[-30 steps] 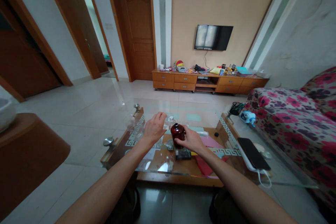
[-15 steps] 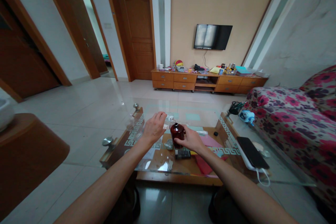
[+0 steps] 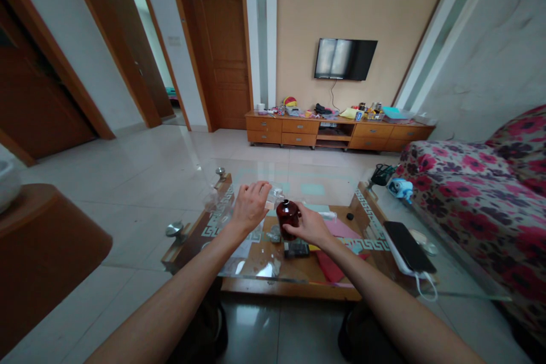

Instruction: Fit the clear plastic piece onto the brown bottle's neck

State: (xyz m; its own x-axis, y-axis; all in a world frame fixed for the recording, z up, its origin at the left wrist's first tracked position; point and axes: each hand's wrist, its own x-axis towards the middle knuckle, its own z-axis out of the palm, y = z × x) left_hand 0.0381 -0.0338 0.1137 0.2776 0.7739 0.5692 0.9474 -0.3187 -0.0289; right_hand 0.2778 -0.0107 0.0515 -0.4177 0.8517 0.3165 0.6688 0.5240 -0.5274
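My right hand (image 3: 310,226) grips a dark red-brown bottle (image 3: 286,215) that stands upright on the glass coffee table (image 3: 294,274). Its narrow neck is open at the top. My left hand (image 3: 250,205) hovers just left of the bottle, fingers closed around a small clear container (image 3: 273,197) tipped toward the bottle's neck. Both forearms reach in from the bottom of the view.
A black phone on a white power bank (image 3: 408,248) lies at the table's right side. Papers and small items sit on the wooden shelf under the glass. A floral sofa (image 3: 482,193) is on the right, a wooden stool (image 3: 46,239) on the left, a TV cabinet (image 3: 336,133) far back.
Almost nothing moved; both hands and the bottle keep their places, and the view shifted very slightly.
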